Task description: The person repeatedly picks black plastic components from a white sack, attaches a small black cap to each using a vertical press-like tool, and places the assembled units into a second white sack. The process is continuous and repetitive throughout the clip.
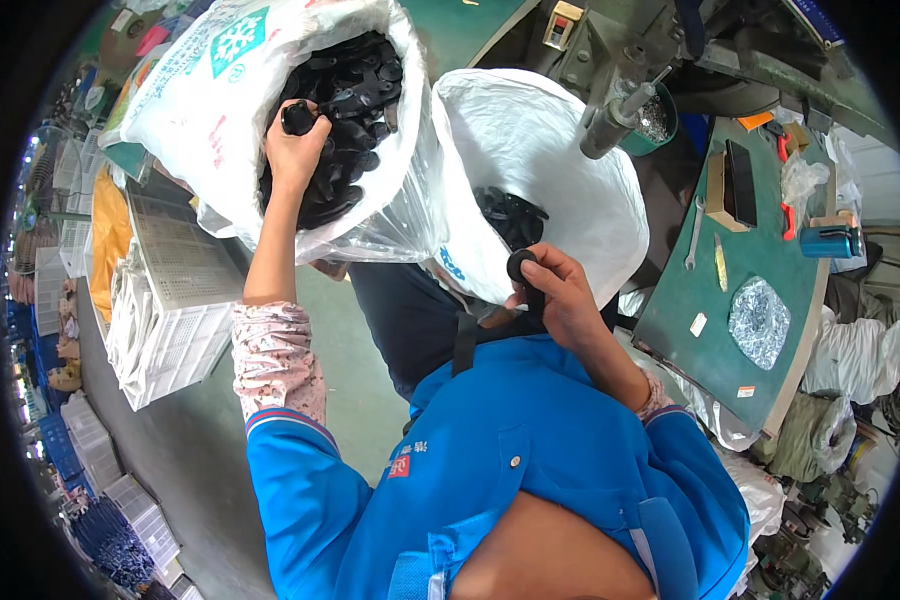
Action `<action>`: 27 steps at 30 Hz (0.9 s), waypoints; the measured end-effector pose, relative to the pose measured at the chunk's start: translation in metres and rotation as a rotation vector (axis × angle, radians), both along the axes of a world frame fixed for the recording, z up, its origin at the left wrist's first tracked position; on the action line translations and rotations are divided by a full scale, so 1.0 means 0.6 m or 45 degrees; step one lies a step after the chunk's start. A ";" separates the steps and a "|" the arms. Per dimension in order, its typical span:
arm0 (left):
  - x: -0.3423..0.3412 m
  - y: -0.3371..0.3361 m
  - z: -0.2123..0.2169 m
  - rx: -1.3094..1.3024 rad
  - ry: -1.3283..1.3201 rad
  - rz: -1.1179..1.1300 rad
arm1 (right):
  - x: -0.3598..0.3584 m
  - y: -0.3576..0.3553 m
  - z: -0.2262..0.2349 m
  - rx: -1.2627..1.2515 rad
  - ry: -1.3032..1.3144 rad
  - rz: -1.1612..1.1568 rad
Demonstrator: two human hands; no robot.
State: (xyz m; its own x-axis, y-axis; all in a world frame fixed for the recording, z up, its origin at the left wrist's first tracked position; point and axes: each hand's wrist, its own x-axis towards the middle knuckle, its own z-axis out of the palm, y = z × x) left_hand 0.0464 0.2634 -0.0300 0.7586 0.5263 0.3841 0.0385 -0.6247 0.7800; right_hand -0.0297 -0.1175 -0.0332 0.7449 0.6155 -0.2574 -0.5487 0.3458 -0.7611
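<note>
A white woven sack stands with its mouth turned up, filled with black parts that have rounded ends. My left hand reaches into its mouth, fingers closed around a black part with a round end. To the right, a second white sack gapes wide, with fewer black parts low inside it. At this sack's near rim, my right hand grips another black round-ended part. My fingers hide the rest of both held parts.
On the right, a green workbench carries a wrench, a yellow-handled cutter and a clear plastic bundle. A metal machine overhangs the second sack's far side. White plastic crates stand at the left.
</note>
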 end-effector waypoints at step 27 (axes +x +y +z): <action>-0.100 -0.313 0.073 -1.588 -0.293 -0.935 | 0.096 -0.027 0.104 -0.358 -0.705 -0.060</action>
State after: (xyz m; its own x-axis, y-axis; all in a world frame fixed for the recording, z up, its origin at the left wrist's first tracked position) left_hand -0.0133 0.0759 0.0141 0.9832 0.1319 0.1263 -0.1812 0.6213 0.7624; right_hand 0.0276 -0.1338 0.0292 0.8391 0.5433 0.0272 -0.0358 0.1050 -0.9938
